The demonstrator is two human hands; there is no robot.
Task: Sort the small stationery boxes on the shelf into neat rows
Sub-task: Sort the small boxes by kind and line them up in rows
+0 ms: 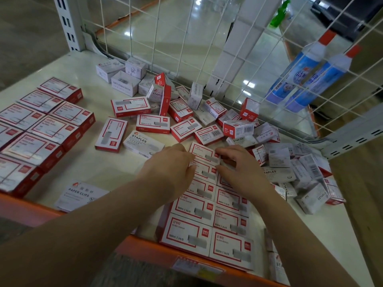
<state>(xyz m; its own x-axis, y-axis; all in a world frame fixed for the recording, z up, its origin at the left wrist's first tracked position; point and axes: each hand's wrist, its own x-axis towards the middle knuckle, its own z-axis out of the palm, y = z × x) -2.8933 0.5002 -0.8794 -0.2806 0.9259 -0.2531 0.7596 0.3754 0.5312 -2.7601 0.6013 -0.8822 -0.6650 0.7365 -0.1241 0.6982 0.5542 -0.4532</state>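
Observation:
Two rows of red-and-white staple boxes (209, 226) lie flat on the cream shelf (112, 170), running from the front edge toward the middle. At the far end of the rows sits one staple box (204, 152) with my hands on either side of it. My left hand (172, 168) touches its left edge with curled fingers. My right hand (240, 166) pinches its right end between thumb and fingers. Loose staple boxes (153, 123) lie scattered beyond. On the left stands a neat block of larger red boxes (41, 129).
A jumbled heap of white and red boxes (294, 168) fills the right side. White paper-clip boxes (122, 76) sit at the back, one (80, 195) lies near the orange front rail (27, 208). A white wire grid (217, 59) backs the shelf; two blue glue bottles (310, 77) hang behind it.

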